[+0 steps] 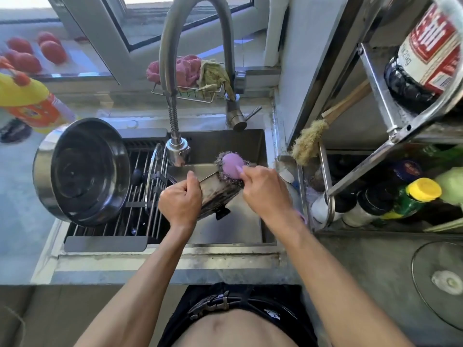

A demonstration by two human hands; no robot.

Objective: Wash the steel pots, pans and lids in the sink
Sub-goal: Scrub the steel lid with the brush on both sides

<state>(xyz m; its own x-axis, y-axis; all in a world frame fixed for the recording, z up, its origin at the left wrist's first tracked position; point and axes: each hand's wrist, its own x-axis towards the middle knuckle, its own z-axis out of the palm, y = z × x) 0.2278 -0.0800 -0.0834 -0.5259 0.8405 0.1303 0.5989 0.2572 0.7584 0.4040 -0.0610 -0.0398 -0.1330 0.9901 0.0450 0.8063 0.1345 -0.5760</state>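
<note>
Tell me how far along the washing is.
Looks done: a steel pot lies tipped on the drying rack over the sink's left side, with a lid propped upright beside it. In hand: the left hand grips a dark, stained pan over the basin while the right hand presses a pink-handled scourer against it. Left: rinsing that pan; no other unwashed pieces are visible.

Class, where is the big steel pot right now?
In the head view, the big steel pot lies tipped on the drying rack at the sink's left, left of the left hand.
</note>
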